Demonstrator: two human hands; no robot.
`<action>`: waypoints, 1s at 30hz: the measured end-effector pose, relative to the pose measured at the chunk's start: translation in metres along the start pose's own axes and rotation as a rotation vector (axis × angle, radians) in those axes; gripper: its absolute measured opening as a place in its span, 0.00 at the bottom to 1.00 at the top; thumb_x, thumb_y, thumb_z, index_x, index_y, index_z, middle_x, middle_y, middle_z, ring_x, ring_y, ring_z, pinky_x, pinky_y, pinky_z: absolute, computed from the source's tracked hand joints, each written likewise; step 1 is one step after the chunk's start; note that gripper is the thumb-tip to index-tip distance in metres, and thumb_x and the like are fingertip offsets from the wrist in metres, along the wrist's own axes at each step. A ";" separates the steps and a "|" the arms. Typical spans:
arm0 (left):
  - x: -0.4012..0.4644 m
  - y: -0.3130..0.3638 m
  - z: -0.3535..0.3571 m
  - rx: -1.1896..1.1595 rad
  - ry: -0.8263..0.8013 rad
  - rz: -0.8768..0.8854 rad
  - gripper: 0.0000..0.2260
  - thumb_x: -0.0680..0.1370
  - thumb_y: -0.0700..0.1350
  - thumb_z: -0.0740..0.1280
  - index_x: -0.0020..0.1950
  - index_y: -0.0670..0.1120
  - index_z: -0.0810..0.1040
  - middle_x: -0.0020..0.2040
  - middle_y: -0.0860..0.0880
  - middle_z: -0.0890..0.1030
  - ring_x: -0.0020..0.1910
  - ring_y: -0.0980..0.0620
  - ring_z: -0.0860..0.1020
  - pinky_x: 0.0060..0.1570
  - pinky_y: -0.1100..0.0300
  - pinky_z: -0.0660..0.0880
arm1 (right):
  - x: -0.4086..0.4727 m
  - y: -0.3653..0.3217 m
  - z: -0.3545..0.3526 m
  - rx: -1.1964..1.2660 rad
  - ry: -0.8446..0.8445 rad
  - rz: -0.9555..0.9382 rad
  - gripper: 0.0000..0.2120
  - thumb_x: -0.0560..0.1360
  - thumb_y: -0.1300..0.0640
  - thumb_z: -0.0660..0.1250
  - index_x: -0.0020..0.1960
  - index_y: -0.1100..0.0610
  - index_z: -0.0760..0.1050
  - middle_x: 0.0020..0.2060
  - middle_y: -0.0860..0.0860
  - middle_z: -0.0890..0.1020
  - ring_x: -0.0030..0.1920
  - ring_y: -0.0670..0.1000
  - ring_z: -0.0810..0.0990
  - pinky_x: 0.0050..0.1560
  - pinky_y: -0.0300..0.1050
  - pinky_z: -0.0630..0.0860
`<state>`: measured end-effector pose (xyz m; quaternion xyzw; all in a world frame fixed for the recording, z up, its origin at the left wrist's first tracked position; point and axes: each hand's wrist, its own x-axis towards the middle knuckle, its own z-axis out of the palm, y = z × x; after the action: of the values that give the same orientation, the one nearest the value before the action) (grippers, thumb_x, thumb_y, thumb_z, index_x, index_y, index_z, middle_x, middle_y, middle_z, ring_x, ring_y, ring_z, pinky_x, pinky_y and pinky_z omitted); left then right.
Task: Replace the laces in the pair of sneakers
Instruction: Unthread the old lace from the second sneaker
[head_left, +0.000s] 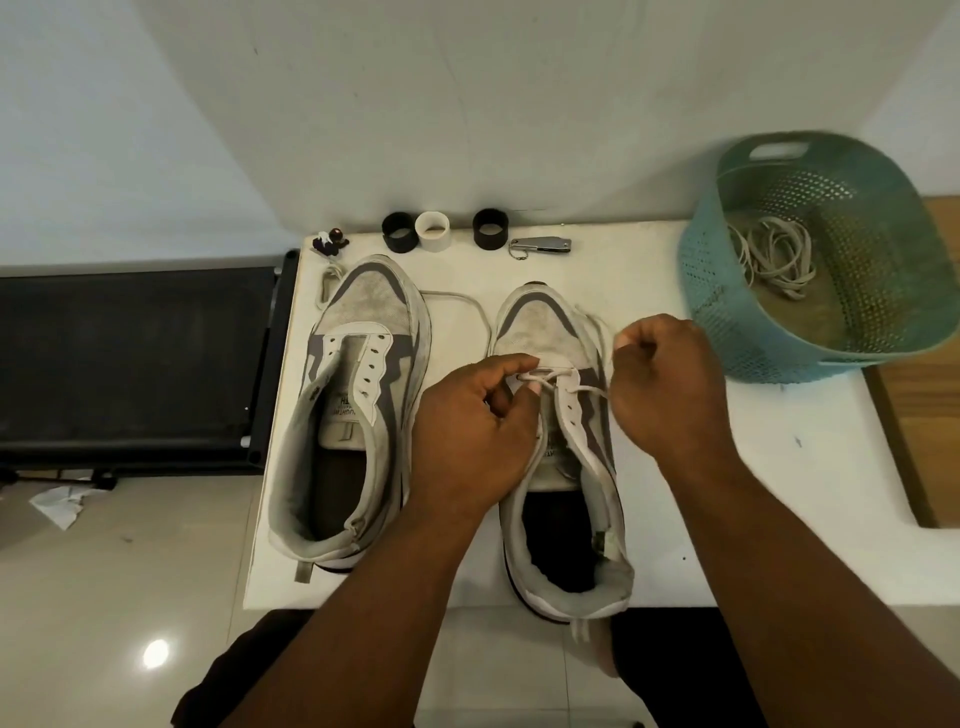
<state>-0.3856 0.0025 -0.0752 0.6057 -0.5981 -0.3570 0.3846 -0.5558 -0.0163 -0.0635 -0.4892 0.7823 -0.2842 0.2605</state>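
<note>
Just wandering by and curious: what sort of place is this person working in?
Probably a room in a home, not a workshop. A small white table stands against a plain wall on a glossy tiled floor, with a teal plastic basket of laces on it and what may be a treadmill alongside.

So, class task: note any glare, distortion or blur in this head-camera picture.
Head view: a bright glare spot on the floor tiles; wide-angle distortion bows the table edges and the wall line; the basket rim looks slightly smeared; both sneakers stay fairly sharp, lit softly with faint shadows.
</note>
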 end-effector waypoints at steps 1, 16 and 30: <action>0.000 0.000 0.000 0.043 0.003 0.041 0.07 0.79 0.46 0.72 0.55 0.53 0.87 0.31 0.56 0.76 0.35 0.57 0.78 0.47 0.61 0.78 | 0.002 0.002 -0.004 -0.032 0.004 0.017 0.05 0.79 0.55 0.63 0.49 0.51 0.78 0.51 0.53 0.81 0.50 0.51 0.80 0.50 0.42 0.71; 0.013 0.005 0.001 -0.303 0.144 -0.245 0.05 0.82 0.42 0.68 0.52 0.53 0.78 0.45 0.60 0.83 0.43 0.64 0.79 0.47 0.64 0.75 | -0.024 -0.020 -0.017 -0.121 -0.288 -0.146 0.08 0.66 0.47 0.73 0.33 0.49 0.78 0.27 0.42 0.80 0.31 0.43 0.78 0.35 0.41 0.76; 0.012 -0.007 -0.004 0.190 0.079 -0.004 0.06 0.84 0.49 0.66 0.47 0.55 0.77 0.45 0.58 0.78 0.47 0.61 0.75 0.49 0.66 0.70 | -0.020 -0.020 -0.023 -0.064 -0.320 -0.142 0.06 0.68 0.50 0.73 0.34 0.50 0.80 0.27 0.42 0.81 0.29 0.43 0.79 0.33 0.39 0.75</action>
<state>-0.3781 -0.0094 -0.0790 0.6540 -0.6125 -0.2753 0.3482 -0.5518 -0.0003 -0.0306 -0.5901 0.7030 -0.1955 0.3455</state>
